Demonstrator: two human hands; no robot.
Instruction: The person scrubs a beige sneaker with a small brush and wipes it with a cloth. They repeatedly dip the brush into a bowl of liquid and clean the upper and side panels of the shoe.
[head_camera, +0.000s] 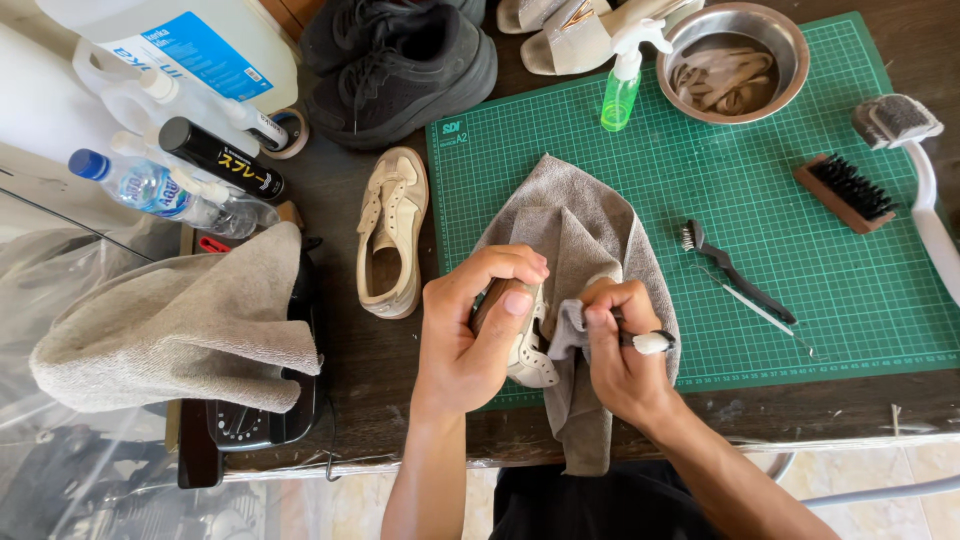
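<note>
My left hand (478, 325) grips a small cream shoe (528, 345) over the near edge of the green cutting mat (800, 240). My right hand (622, 350) pinches a fold of the grey towel (575, 225) against the shoe and also holds a small white-tipped tool (652, 343). The towel lies spread under both hands and hangs over the table edge. The matching cream shoe (390, 232) rests on the dark table to the left of the mat.
On the mat are a green spray bottle (622, 85), a steel bowl with laces (733, 62), a wooden brush (845, 192), a white-handled brush (915, 165) and a small black brush (735, 270). Black sneakers (400, 65), bottles (180, 175) and a second towel (180, 325) lie left.
</note>
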